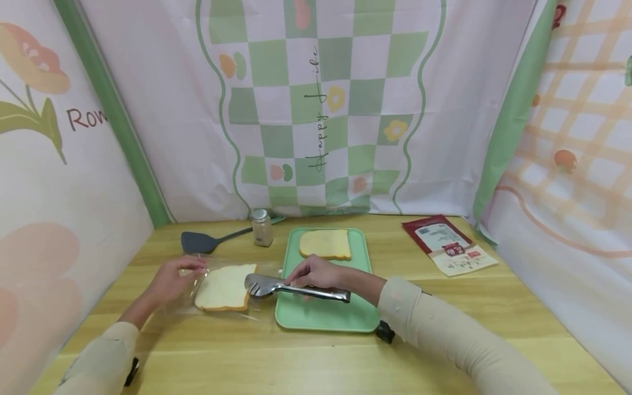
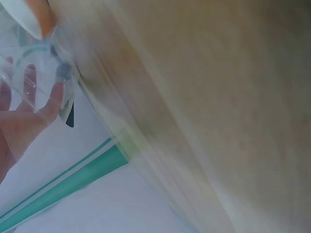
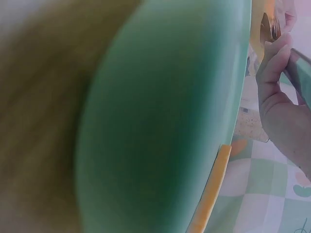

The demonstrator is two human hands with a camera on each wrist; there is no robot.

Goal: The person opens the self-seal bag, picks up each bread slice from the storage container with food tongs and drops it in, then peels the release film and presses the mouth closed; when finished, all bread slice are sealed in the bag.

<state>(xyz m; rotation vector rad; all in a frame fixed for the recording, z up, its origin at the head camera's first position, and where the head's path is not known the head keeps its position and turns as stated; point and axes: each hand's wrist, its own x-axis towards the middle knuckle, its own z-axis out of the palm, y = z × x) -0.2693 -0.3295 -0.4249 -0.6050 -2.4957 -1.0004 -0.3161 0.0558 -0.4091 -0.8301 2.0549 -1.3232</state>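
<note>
My right hand [image 1: 320,272] grips metal food tongs [image 1: 306,292] over a green tray. The tongs' slotted head is at the right edge of a bread slice [image 1: 227,288]; I cannot tell whether the bread is clamped. This slice lies in or on a clear plastic bag [image 1: 190,307], left of the tray. My left hand [image 1: 170,282] holds the bag's left side, its fingers [image 2: 30,82] seen through the plastic in the left wrist view. In the right wrist view, my right hand [image 3: 279,92] is curled round the tongs' handle [image 3: 299,73].
Another bread slice [image 1: 326,244] lies at the far end of the green tray [image 1: 328,321]. Behind the bag are a dark spatula [image 1: 199,241] and a small lidded jar [image 1: 263,229]. A red and cream packet [image 1: 451,247] lies at the back right. Printed curtains [image 1: 316,109] enclose the table.
</note>
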